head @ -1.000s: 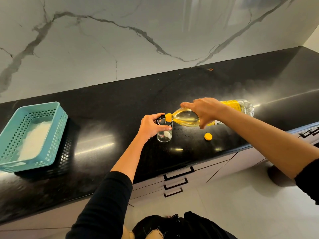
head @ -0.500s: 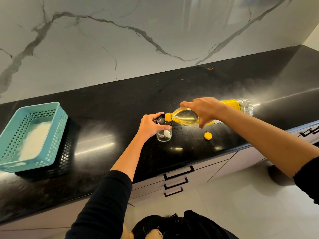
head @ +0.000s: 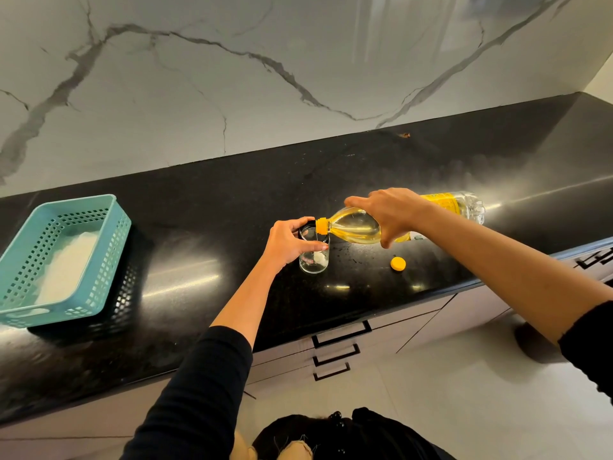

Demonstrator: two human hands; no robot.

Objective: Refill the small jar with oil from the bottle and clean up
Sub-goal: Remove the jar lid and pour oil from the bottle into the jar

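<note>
Black polished counter set against a grey-veined marble wall, viewed from above.

Centre: the small jar, clear glass with a dark rim, stands upright on the counter. The left hand wraps it from the near left side, its grip closed round the upper part of the glass, thumb and fingers curled along the rim.

Right of the jar: the bottle is held almost horizontal above the counter, its base pointing right and its orange-ringed neck at the jar's mouth. Yellow oil lies pooled along the lower side of the shoulder. The right hand grasps the bottle from above at mid-body, its grip clenched on the plastic. Whether oil is flowing cannot be told.

Near edge: the bottle's yellow cap lies on the counter, apart from the jar and below the bottle.

Far left: a teal perforated basket holding something white sits well apart from the jar.

Below: drawers with dark handles and a pale tiled floor.
</note>
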